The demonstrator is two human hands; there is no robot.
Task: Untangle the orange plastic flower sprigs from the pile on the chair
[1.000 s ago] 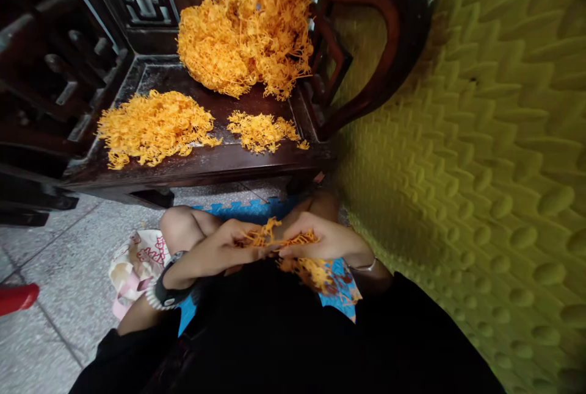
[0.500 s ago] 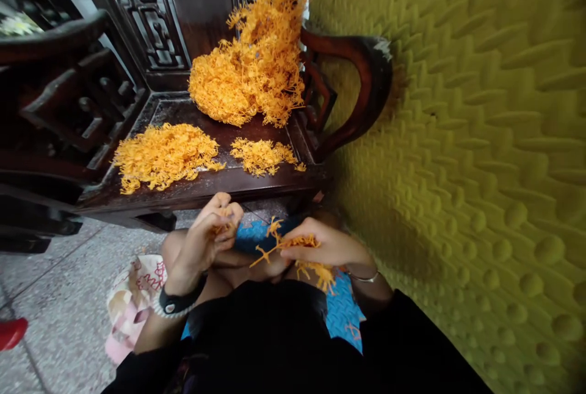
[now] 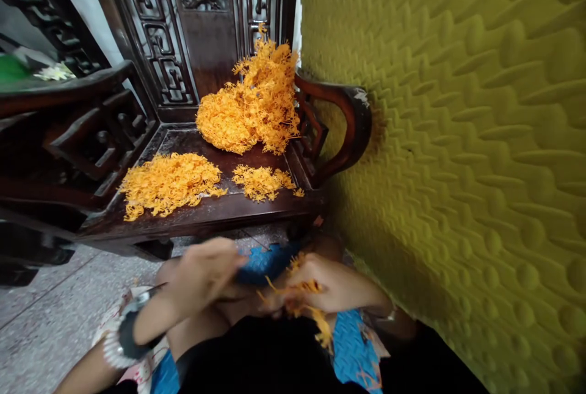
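My right hand (image 3: pixel 327 281) is closed around a small bunch of orange branching sprigs (image 3: pixel 323 327), whose thin stems stick out to the left and hang below the fingers. To its left, my left hand (image 3: pixel 206 275) is raised above my lap and smeared by motion, so its fingers and anything in them cannot be made out. Beyond both hands, on the dark wooden chair (image 3: pixel 206 220), lie a wide pile of loose orange pieces (image 3: pixel 171 183) on the left and a smaller pile (image 3: pixel 260 183) on the right. Behind these rises a tall heap of orange sprigs (image 3: pixel 270 98).
A textured yellow-green mat (image 3: pixel 439 156) stands upright along my right side. The chair's curved armrest (image 3: pixel 357 116) is close to it. Blue mat pieces (image 3: pixel 354 345) lie under me, on a speckled floor (image 3: pixel 50 321).
My view has tilted up, so the chair and piles sit lower. My left hand has moved from a closed pose into a blur. My right hand still grips the orange sprigs.
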